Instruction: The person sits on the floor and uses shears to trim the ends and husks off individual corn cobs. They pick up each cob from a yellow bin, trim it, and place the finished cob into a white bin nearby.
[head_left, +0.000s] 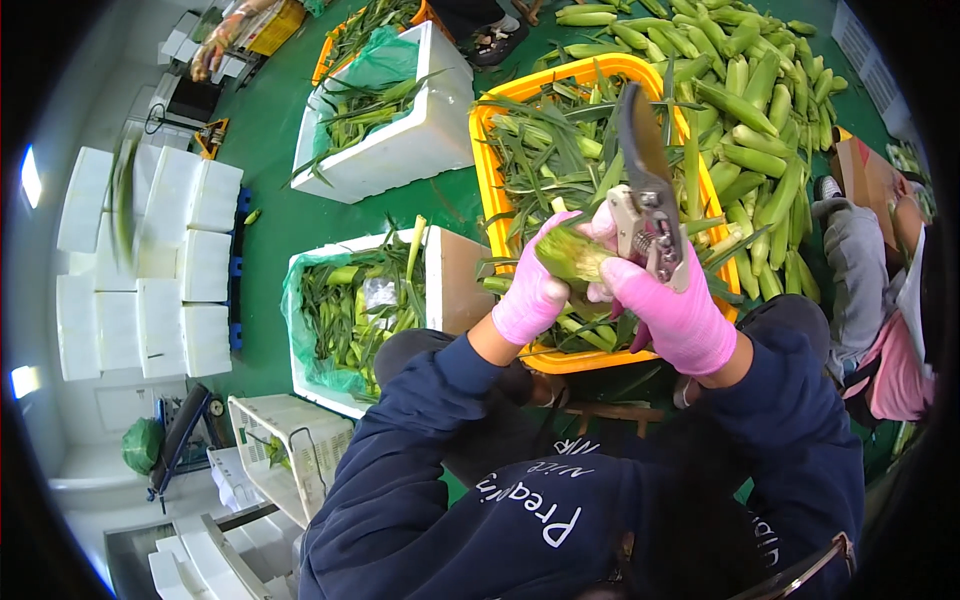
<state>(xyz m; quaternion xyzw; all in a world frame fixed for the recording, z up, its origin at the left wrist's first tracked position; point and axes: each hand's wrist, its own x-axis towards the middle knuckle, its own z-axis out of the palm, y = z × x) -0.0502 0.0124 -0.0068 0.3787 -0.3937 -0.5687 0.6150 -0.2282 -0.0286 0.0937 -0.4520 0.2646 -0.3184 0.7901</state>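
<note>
My left hand (532, 281), in a pink glove, is closed around an ear of corn in green husk (562, 253), its pale cut end turned to the right. Pruning shears (646, 187) are in my right hand (679, 319), also pink-gloved, with the dark blade pointing up and away from me. The right thumb and fingers also touch the corn's pale end. Both hands are above a yellow plastic crate (487, 176) full of husk leaves and stalk pieces (540, 161).
A pile of corn in husks (750, 97) lies beyond the crate. At left stand two white foam boxes (450, 97) (457, 277) of corn and leaves. A blurred leaf (124, 202) shows before stacked foam boxes (161, 322). Another person (859, 255) sits at right.
</note>
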